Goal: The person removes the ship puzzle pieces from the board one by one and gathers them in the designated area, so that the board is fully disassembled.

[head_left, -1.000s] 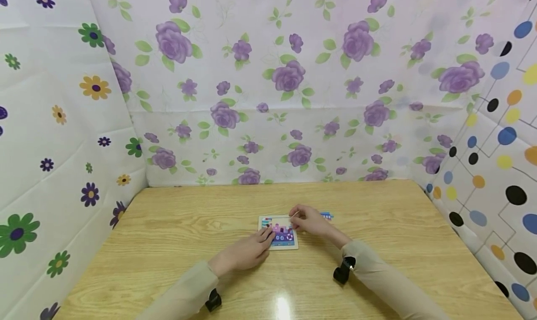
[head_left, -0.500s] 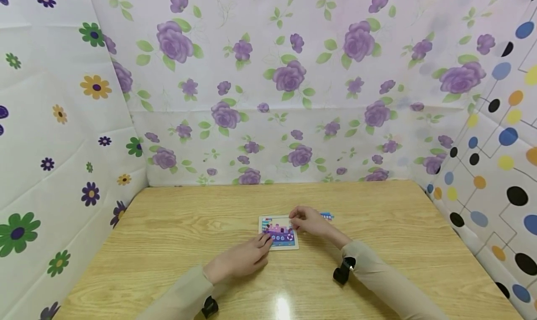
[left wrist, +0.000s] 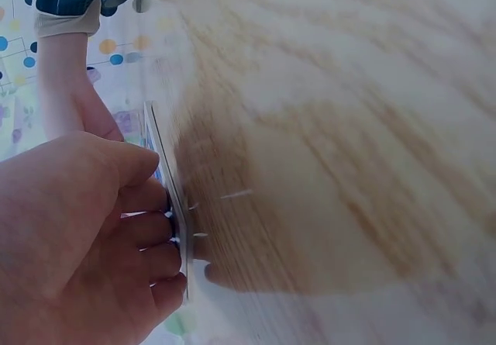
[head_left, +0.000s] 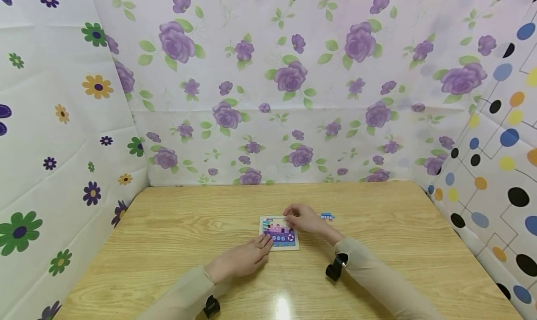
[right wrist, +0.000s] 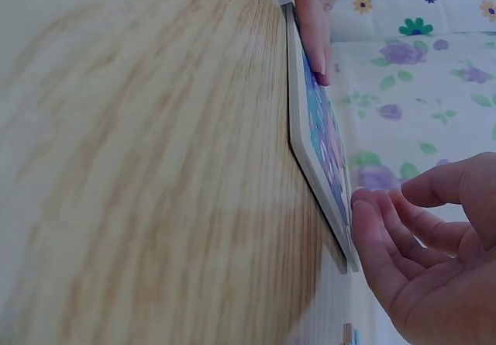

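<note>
On the table lies a small picture puzzle board (head_left: 285,248) with a white frame and a purple-and-pink ship picture. My left hand (head_left: 245,257) rests its fingers on the board's lower left part. The left wrist view shows this hand (left wrist: 93,229) with its fingers lying over the board's edge (left wrist: 178,205). My right hand (head_left: 304,218) is at the board's upper right corner, fingers bent, fingertips at the picture surface. In the right wrist view, no piece shows between the thumb and fingers of this hand (right wrist: 434,244), and its fingertips meet the board (right wrist: 310,143).
A small blue puzzle piece (head_left: 327,216) lies on the wooden table (head_left: 201,217) just right of my right hand. Flowered cloth (head_left: 251,78) hangs behind the table, with patterned cloths at both sides. Each wrist wears a black camera, such as the right wrist camera (head_left: 335,267).
My right hand has shifted slightly left over the board's upper right corner, uncovering more of the blue piece. My left hand has slid a little down and left, showing more of the ship picture.
</note>
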Tool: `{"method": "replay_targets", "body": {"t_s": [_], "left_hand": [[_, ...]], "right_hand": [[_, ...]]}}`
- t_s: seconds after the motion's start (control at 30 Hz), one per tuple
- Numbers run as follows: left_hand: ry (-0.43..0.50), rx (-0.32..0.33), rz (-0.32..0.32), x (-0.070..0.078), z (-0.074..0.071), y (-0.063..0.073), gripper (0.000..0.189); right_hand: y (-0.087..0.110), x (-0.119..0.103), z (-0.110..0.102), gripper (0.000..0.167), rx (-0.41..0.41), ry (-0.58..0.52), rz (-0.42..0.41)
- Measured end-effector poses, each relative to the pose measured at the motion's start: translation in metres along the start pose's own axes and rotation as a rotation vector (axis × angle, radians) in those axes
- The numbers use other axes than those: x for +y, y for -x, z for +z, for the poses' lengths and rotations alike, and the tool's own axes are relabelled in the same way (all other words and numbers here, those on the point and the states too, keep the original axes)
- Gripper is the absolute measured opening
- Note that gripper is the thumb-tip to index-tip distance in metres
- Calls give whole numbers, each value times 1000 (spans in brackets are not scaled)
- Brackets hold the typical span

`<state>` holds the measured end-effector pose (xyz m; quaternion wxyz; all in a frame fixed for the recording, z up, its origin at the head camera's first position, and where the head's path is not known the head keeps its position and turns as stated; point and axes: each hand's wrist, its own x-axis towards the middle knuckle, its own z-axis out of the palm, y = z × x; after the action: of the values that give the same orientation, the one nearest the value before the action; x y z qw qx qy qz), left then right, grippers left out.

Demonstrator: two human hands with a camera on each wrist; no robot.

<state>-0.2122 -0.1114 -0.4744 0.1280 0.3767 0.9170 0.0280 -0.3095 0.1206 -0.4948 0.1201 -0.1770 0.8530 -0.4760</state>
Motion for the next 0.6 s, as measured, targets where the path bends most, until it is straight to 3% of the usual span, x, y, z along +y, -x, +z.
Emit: {"method": "replay_targets", "body": {"t_s": [0.33,0.6], "left_hand": [[17,1,0,-2,3,0,51],[90,-17,4,-3,9,3,59]], "right_hand": [[-8,-10,11,20,-32,-10,1],[-14,-16,18,27,-63,15,24]]}}
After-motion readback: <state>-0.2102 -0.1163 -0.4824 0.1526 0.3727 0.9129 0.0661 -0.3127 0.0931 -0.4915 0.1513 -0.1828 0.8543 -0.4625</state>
